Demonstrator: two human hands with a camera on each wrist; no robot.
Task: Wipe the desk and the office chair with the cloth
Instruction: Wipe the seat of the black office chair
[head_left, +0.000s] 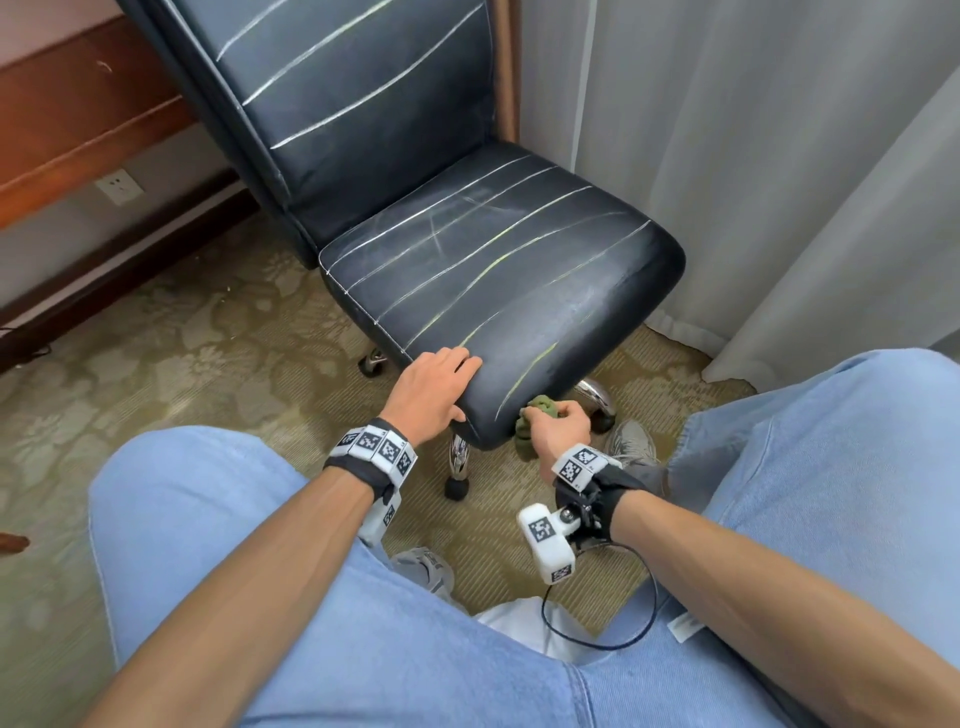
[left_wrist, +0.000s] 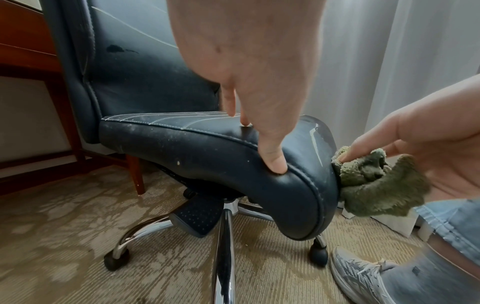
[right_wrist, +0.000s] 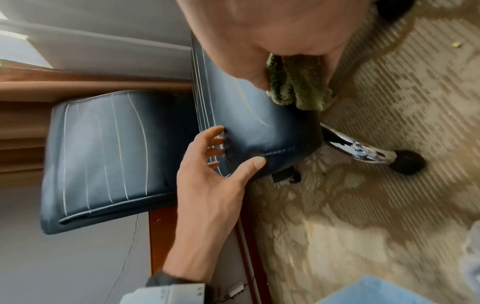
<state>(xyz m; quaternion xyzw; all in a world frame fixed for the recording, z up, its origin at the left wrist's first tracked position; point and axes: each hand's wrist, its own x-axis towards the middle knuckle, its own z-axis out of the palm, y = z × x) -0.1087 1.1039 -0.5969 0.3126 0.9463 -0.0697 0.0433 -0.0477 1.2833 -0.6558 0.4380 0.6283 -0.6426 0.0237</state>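
Head view: right hand (head_left: 558, 427) hides most of bunched cloth (head_left: 525, 439) at chair (head_left: 498, 270) edge.

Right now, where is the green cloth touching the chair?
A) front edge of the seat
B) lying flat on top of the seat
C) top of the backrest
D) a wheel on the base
A: the right hand holds the bunched cloth against the front edge of the seat, while the left hand rests on the seat's near corner, thumb on its side.
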